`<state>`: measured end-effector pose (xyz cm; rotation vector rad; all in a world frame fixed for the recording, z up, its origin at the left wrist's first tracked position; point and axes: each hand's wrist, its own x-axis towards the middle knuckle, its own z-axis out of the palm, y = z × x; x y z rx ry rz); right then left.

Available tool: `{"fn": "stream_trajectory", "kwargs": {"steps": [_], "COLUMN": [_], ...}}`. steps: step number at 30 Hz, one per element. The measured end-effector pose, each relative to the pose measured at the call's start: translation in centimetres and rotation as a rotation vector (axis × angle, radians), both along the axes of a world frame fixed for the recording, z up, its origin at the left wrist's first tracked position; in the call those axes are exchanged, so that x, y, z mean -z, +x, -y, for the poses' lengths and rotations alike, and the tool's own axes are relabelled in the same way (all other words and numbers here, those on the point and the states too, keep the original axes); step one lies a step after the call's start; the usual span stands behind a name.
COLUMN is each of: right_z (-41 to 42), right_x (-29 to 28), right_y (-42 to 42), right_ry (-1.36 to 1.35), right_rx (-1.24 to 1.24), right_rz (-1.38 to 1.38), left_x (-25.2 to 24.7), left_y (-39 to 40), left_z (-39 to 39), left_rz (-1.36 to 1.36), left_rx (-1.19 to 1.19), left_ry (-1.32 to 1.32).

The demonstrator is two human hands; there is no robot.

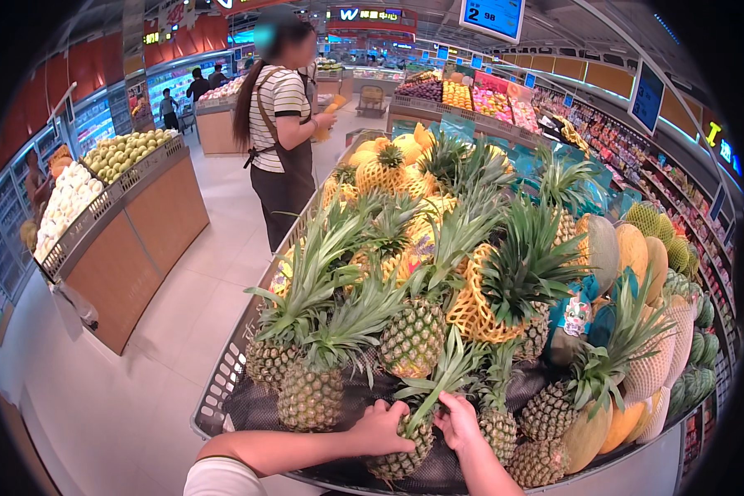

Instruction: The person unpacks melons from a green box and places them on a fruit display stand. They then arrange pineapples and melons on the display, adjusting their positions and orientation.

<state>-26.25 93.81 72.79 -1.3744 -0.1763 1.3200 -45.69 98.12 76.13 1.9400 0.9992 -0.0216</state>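
Note:
At the front of the display stands a pineapple (pixel 402 464) with its green crown (pixel 449 367) pointing up and away from me. My left hand (pixel 382 428) is curled over the upper left side of its body, gripping it. On the other side, my right hand (pixel 457 423) pinches a long pale-green leaf (pixel 428 409) of the crown between thumb and fingers. A whole pineapple (pixel 310 397) stands to the left of my hands, and a small one (pixel 498 434) is close to the right. Behind my hands rests another pineapple (pixel 413 338).
A black mesh mat (pixel 251 403) lines the bin, edged by a slotted plastic rail (pixel 223 378). Yellow foam net (pixel 474 297) wraps some fruit. Melons (pixel 586 437) line the right side. A person in an apron (pixel 294 161) stands beyond the left edge, near a pear stand (pixel 142 266).

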Motion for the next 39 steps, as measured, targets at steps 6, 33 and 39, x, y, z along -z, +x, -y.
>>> {"fn": "stream_trajectory", "kwargs": {"steps": [6,33,39], "right_z": [1.2,-3.9,-2.3], "right_x": [-3.6,-6.3,-6.3], "right_y": [-1.0,-9.5,-7.9], "right_ry": [0.178,0.245,0.391], "right_rx": [0.018,-0.42,-0.185], "right_rz": [0.155,1.332,1.442], "left_x": [-0.7,-2.2,-1.7], "left_y": [-0.7,-6.5,-4.6], "left_z": [1.5,4.7,4.3], "left_rz": [0.095,-0.002,-0.076], "left_rx": [0.039,-0.286,-0.291], "left_ry": [0.126,0.691,0.781]}}
